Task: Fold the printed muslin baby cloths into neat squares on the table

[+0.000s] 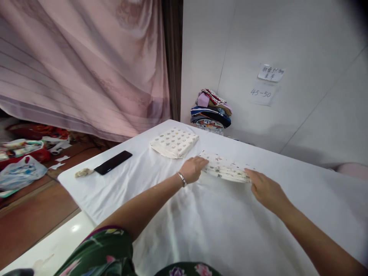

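A folded white cloth (225,170) with small printed figures lies low on the white-covered table (161,214), its layers showing along the near edge. My left hand (192,169), with a silver bracelet at the wrist, grips its left end between thumb and fingers. At the right end, my right hand (266,189) pinches the cloth's corner; part of its fingers is hidden. Beyond my left hand, a second folded white cloth (174,142) with a grey-green leaf-like print rests flat on the table, apart from the first.
A black phone (113,162) lies by the table's left edge, beside a small beige crumpled item (84,173). Folded fabrics (211,109) are piled behind the far edge. A pink curtain (115,57) hangs at the left, above bags (21,172) on the floor.
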The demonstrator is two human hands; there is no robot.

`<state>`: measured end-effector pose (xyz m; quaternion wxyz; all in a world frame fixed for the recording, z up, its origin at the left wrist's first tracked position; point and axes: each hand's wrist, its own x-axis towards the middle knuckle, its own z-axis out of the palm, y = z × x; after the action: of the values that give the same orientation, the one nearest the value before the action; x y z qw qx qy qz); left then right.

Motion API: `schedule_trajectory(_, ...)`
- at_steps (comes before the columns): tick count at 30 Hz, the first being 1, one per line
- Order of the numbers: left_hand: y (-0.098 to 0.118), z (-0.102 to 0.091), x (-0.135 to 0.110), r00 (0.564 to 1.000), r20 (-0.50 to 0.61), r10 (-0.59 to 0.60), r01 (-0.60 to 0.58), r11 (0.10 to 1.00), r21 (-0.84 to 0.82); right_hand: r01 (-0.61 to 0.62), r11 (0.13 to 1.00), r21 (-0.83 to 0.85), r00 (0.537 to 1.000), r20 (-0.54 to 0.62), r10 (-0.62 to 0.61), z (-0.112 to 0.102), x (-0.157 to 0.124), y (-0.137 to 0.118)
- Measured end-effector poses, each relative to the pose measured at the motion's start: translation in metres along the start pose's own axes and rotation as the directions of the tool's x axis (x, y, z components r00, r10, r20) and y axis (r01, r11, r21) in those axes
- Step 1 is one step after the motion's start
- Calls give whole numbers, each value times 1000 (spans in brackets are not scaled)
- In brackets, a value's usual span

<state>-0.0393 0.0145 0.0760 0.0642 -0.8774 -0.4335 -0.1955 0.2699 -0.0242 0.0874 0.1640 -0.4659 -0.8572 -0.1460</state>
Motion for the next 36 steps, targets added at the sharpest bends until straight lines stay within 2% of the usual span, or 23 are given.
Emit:
schedule_trajectory(3,0,-52,15,990,-137,-11,-11,987,-159,-97,987,129,994,-30,102,-53,12,13)
schedule_trajectory(5,0,-89,21,984,-162,-69,14,947,-321,-168,941,293,984,-8,178,-87,16,18)
schedule_trajectory(7,-1,-117,24,992,-49,-114,73,857,-511,-233,840,490,970,56,237,-113,16,23)
schedule_trajectory(9,-4,-126,26,985,152,-81,164,704,-691,-279,691,666,958,140,252,-120,16,29)
schedule_trajectory(11,-10,-113,29,934,358,-9,307,533,-788,-322,541,777,945,232,228,-107,16,37)
schedule_trajectory(13,-15,-80,32,859,511,14,459,420,-783,-399,415,818,917,346,200,-74,15,45)
schedule_trajectory(14,-17,-58,33,827,562,-15,520,400,-755,-449,357,819,894,407,189,-54,14,49)
schedule_trajectory(16,-21,-16,34,776,621,-109,600,433,-673,-546,288,787,837,505,209,-12,11,54)
schedule_trajectory(17,-22,2,34,752,640,-160,627,473,-619,-581,282,763,813,537,223,6,8,56)
schedule_trajectory(18,-23,17,34,733,649,-203,644,514,-567,-614,297,731,789,567,238,20,6,57)
schedule_trajectory(20,-22,35,33,712,652,-261,653,587,-478,-655,365,662,754,604,257,37,2,57)
schedule_trajectory(21,-20,38,32,720,636,-276,638,624,-452,-660,411,629,747,607,271,40,1,57)
schedule_trajectory(22,-18,39,30,747,601,-285,607,661,-440,-649,464,603,754,594,282,40,0,55)
schedule_trajectory(25,-10,37,26,878,414,-241,439,751,-493,-521,646,558,840,470,272,35,1,47)
schedule_trajectory(27,-3,37,25,936,315,-158,314,779,-542,-407,746,527,891,408,198,34,3,40)
schedule_trajectory(29,3,42,25,954,284,-102,248,801,-545,-351,794,497,907,392,155,38,5,34)
schedule_trajectory(31,7,47,26,958,268,-104,233,825,-514,-361,799,481,906,385,177,44,5,30)
schedule_trajectory(34,10,51,27,949,268,-167,282,831,-480,-400,774,491,903,358,239,53,2,29)
schedule_trajectory(36,12,51,27,924,297,-240,356,823,-444,-415,765,493,900,347,265,55,1,29)
